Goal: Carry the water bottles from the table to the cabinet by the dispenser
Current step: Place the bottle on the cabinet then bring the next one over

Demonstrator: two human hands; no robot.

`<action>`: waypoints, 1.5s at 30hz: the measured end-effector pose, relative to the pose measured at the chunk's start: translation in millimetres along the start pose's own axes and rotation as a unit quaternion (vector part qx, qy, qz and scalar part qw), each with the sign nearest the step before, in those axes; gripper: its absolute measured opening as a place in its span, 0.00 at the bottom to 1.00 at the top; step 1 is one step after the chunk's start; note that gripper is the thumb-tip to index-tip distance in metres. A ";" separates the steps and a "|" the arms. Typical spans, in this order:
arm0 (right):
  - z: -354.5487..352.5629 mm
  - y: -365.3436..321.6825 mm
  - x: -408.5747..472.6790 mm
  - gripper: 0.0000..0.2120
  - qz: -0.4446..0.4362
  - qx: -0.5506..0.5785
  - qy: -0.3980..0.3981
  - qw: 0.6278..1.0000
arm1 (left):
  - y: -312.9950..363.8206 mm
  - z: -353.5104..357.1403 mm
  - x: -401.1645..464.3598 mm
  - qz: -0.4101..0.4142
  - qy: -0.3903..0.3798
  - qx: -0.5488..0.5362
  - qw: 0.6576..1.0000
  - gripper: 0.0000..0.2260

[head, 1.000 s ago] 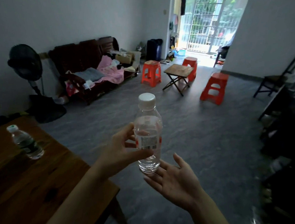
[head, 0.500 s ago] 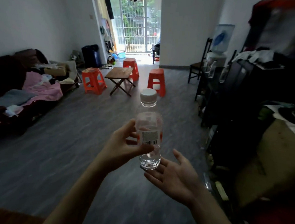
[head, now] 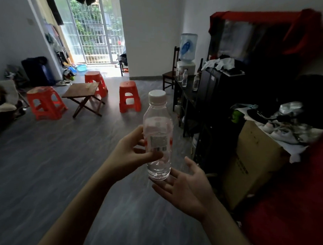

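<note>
At centre frame the left hand (head: 131, 154) grips the upright water bottle (head: 157, 139) around its label; to its right the right hand (head: 187, 188) lies flat and relaxed beneath the base. Keep it upright while walking toward the dark cabinet (head: 188, 94) beside the dispenser (head: 187, 53), where other bottles (head: 184, 78) stand.

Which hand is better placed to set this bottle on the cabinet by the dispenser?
Left, probably: the left hand already grips the bottle upright. The right hand is open under it, though nearer the cabinet.
</note>
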State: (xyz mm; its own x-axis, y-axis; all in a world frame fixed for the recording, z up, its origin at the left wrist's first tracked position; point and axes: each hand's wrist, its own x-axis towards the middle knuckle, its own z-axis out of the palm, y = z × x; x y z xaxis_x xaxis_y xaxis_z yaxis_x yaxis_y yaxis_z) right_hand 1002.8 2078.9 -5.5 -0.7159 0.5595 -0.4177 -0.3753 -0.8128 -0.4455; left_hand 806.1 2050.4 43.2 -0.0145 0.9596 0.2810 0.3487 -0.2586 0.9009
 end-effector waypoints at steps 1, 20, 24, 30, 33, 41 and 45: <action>3.8 -0.2 3.7 0.36 -0.005 0.004 0.000 1.000 | -1.1 -5.0 3.9 0.003 -0.003 0.002 1.000 0.28; 42.0 6.6 73.3 0.37 -0.010 -0.004 0.002 1.000 | -40.2 -74.4 37.1 -0.005 -0.018 0.001 1.000 0.27; 44.7 -8.6 97.3 0.37 -0.004 -0.009 0.000 1.000 | -50.1 -82.8 57.7 -0.012 -0.012 0.001 1.000 0.28; 44.2 -45.9 140.8 0.37 0.002 -0.006 -0.003 1.000 | -68.9 -92.4 108.5 -0.016 -0.014 0.016 1.000 0.29; 44.2 -75.1 165.0 0.38 0.004 -0.006 -0.005 1.000 | -79.0 -95.0 144.5 -0.017 -0.007 0.024 1.000 0.29; 41.2 -166.5 232.7 0.38 0.013 -0.022 -0.018 1.000 | -100.6 -97.7 249.0 -0.019 0.007 0.035 0.999 0.27; 42.3 -206.3 265.5 0.38 0.021 -0.026 -0.025 0.999 | -112.3 -101.2 292.4 -0.022 0.024 0.035 0.999 0.29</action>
State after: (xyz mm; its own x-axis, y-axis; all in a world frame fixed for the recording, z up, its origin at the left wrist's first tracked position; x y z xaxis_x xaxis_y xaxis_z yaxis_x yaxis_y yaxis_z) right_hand 865.2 2388.2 9.0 -0.7597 0.5151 -0.3969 -0.3147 -0.8253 -0.4688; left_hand 667.9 2348.7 57.7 -0.0748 0.9629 0.2594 0.4110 -0.2073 0.8877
